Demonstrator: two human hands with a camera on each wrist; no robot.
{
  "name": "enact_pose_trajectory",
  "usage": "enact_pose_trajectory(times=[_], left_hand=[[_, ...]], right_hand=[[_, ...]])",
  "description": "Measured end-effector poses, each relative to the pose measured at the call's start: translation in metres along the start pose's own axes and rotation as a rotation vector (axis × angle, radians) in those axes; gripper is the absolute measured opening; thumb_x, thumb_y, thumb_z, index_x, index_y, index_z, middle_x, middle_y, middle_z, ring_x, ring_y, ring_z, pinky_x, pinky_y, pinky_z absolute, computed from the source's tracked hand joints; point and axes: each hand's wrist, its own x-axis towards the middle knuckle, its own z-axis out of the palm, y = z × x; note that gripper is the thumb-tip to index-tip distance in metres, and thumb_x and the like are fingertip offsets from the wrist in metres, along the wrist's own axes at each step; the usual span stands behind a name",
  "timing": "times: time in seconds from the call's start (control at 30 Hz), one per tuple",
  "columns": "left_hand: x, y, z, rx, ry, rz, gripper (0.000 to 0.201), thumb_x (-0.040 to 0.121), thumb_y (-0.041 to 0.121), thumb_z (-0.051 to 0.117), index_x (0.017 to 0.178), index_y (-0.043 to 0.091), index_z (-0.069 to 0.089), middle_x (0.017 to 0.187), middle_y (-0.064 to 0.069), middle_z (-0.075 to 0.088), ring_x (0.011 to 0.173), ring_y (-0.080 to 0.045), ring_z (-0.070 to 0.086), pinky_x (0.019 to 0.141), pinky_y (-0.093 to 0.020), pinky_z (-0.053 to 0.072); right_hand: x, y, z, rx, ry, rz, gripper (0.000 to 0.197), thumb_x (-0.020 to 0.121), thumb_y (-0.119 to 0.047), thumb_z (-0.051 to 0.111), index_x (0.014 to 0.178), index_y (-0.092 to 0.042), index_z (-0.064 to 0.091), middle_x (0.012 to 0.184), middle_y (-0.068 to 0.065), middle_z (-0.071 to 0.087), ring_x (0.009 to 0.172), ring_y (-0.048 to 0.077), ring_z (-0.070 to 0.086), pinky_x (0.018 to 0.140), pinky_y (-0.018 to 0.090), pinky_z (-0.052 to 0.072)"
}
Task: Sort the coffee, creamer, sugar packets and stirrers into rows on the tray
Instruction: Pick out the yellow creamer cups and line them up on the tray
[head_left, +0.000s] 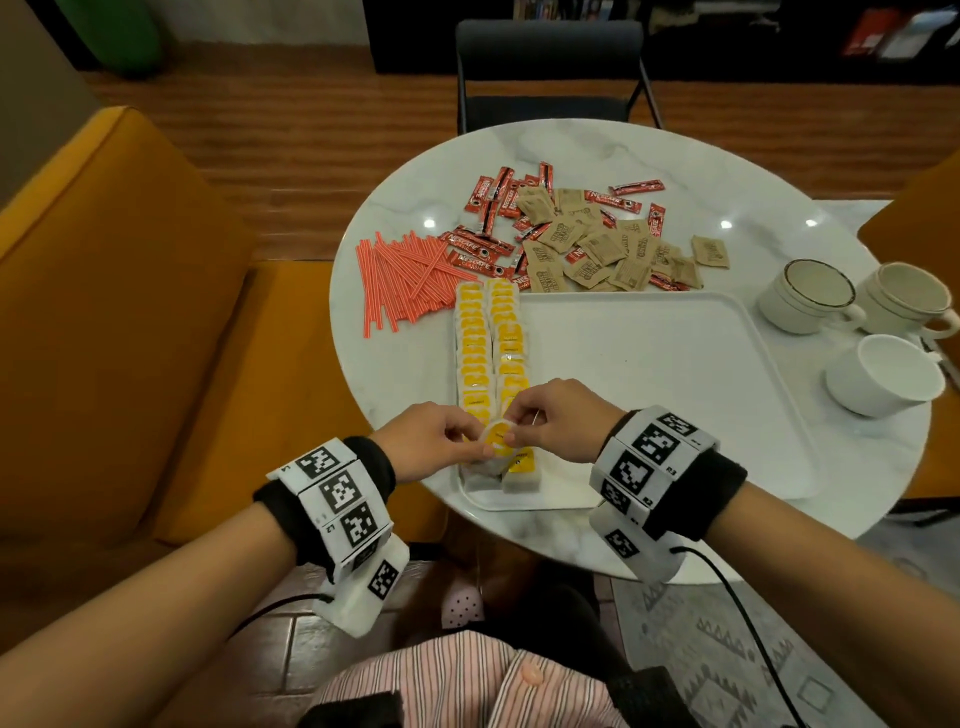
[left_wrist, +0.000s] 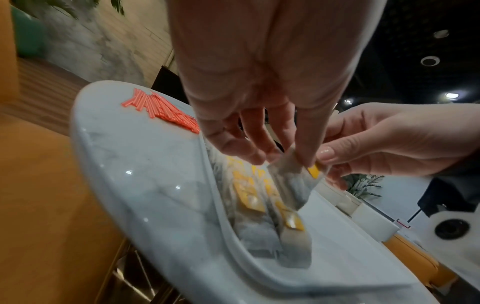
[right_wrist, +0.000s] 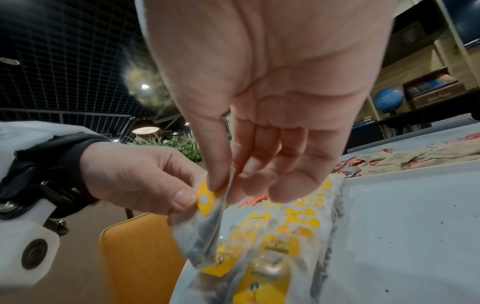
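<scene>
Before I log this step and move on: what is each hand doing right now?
Left hand: pinches one edge of a yellow creamer packet.
Right hand: pinches the same packet's other edge, above the tray.

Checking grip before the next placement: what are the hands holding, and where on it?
Both hands pinch one yellow creamer packet by its top edge: left hand at the left corner, right hand at the right corner.

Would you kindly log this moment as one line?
left hand + right hand: pinch yellow-and-white creamer packet | over white plastic tray | coffee, sugar, stirrers unsorted
</scene>
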Motion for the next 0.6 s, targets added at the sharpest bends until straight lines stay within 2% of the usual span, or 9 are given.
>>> enact_pose_trajectory(times=[0.1, 0.2, 0.27, 0.33, 0.4, 0.47, 0.53, 0.6], left_hand=[[-0.004, -0.009, 0.005, -0.024, -0.013, -0.039, 0.018, 0.083, 0.02, 0.069, 0.072, 0.026, 0.056, 0.071, 0.006, 0.056, 0.066, -0.003, 0.05, 0.06, -0.007, 0.037], [-0.003, -0.019, 0.014, -0.031, -0.004, -0.061, 0.021, 0.081, 0.014, 0.071, 0.072, 0.023, 0.054, 0.066, 0.007, 0.056, 0.063, -0.004, 0.051, 0.062, -0.009, 0.04], [-0.002, -0.024, 0.018, 0.003, 0.004, -0.063, 0.022, 0.081, 0.013, 0.071, 0.072, 0.022, 0.053, 0.066, 0.007, 0.056, 0.061, -0.003, 0.05, 0.06, -0.007, 0.04], [-0.001, -0.028, 0.021, 0.06, 0.031, -0.057, 0.022, 0.08, 0.016, 0.072, 0.073, 0.023, 0.052, 0.069, 0.008, 0.057, 0.061, 0.0, 0.05, 0.057, -0.004, 0.039], [-0.002, -0.03, 0.022, 0.119, 0.082, -0.059, 0.024, 0.079, 0.024, 0.073, 0.074, 0.024, 0.05, 0.07, 0.009, 0.055, 0.061, 0.0, 0.048, 0.055, -0.007, 0.038], [-0.002, -0.03, 0.022, 0.145, 0.115, -0.085, 0.029, 0.076, 0.033, 0.074, 0.074, 0.026, 0.046, 0.07, 0.007, 0.052, 0.061, -0.004, 0.047, 0.054, -0.013, 0.036], [-0.003, -0.029, 0.023, 0.181, 0.086, -0.117, 0.034, 0.073, 0.042, 0.074, 0.075, 0.025, 0.044, 0.069, 0.005, 0.051, 0.064, -0.009, 0.047, 0.057, -0.021, 0.036], [-0.003, -0.026, 0.024, 0.249, 0.046, -0.137, 0.036, 0.073, 0.047, 0.073, 0.077, 0.024, 0.045, 0.071, 0.006, 0.048, 0.067, -0.01, 0.046, 0.058, -0.024, 0.035]], right_hand=[[0.003, -0.005, 0.005, -0.083, -0.089, 0.002, 0.023, 0.087, -0.02, 0.062, 0.107, -0.009, 0.065, 0.097, 0.005, 0.063, 0.081, 0.008, 0.048, 0.058, 0.007, 0.032], [0.007, -0.01, 0.012, -0.166, -0.165, 0.004, 0.027, 0.088, -0.018, 0.06, 0.112, -0.006, 0.064, 0.111, 0.009, 0.064, 0.087, 0.009, 0.048, 0.066, 0.018, 0.037], [0.01, -0.014, 0.016, -0.226, -0.199, 0.003, 0.027, 0.088, -0.018, 0.059, 0.113, -0.006, 0.063, 0.113, 0.01, 0.064, 0.087, 0.01, 0.048, 0.073, 0.02, 0.035], [0.013, -0.018, 0.021, -0.289, -0.224, 0.005, 0.027, 0.089, -0.017, 0.058, 0.114, -0.006, 0.062, 0.114, 0.01, 0.064, 0.09, 0.016, 0.054, 0.074, 0.022, 0.036], [0.016, -0.021, 0.024, -0.348, -0.225, -0.003, 0.026, 0.091, -0.016, 0.054, 0.114, -0.007, 0.061, 0.115, 0.01, 0.063, 0.101, 0.022, 0.058, 0.074, 0.024, 0.037], [0.018, -0.024, 0.026, -0.405, -0.204, -0.013, 0.026, 0.092, -0.015, 0.05, 0.115, -0.009, 0.06, 0.116, 0.009, 0.061, 0.105, 0.024, 0.057, 0.073, 0.026, 0.038], [0.02, -0.027, 0.027, -0.451, -0.189, -0.02, 0.026, 0.093, -0.016, 0.048, 0.117, -0.011, 0.058, 0.119, 0.008, 0.059, 0.107, 0.025, 0.057, 0.074, 0.029, 0.04], [0.021, -0.028, 0.027, -0.473, -0.182, -0.023, 0.028, 0.093, -0.017, 0.048, 0.119, -0.013, 0.058, 0.121, 0.008, 0.057, 0.109, 0.025, 0.056, 0.08, 0.031, 0.043]])
